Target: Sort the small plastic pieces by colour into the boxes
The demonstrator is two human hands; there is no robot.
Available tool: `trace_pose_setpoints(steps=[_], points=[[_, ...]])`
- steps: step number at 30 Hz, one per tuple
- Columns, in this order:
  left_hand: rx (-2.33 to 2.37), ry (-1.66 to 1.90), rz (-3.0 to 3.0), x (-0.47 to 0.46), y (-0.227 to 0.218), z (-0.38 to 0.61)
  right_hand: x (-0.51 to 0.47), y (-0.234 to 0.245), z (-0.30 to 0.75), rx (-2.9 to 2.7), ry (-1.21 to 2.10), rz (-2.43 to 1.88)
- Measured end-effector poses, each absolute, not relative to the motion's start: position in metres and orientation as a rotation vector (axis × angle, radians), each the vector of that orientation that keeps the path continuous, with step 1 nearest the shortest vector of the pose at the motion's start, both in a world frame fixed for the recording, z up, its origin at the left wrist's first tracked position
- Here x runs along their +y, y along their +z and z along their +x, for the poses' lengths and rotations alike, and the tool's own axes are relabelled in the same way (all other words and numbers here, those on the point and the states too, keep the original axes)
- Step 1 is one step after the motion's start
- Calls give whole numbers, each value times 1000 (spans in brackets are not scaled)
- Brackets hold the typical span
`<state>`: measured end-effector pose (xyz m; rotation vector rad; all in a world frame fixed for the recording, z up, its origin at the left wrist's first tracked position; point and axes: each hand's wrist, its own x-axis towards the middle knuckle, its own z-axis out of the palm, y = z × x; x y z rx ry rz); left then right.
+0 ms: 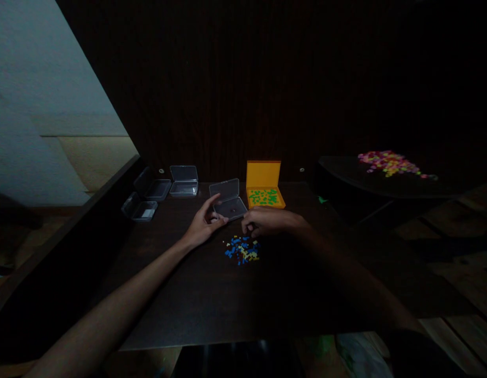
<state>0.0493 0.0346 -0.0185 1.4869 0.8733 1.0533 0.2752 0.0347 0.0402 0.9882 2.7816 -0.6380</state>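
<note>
A small pile of blue and yellow pieces (pixel 242 250) lies on the dark table (pixel 212 299). My right hand (pixel 263 220) hovers just above the pile with its fingers curled down in a pinch; what they hold is too small to see. My left hand (pixel 204 223) rests on the table beside an open clear plastic box (pixel 228 200), its fingers touching the box's near edge, forefinger raised. Behind it stands an open orange box (pixel 264 190) filled with green pieces.
Three more open clear boxes (pixel 183 181) sit at the table's back left. A heap of pink and yellow pieces (pixel 387 161) lies on a round dark table at the right. A dark wall stands behind.
</note>
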Motion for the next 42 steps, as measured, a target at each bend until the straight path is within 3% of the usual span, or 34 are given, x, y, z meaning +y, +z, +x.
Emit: trace_pose_setpoints(steps=[42], points=[[863,1062,1501,35,-18,50,31,49,273,2644,-637,1148]])
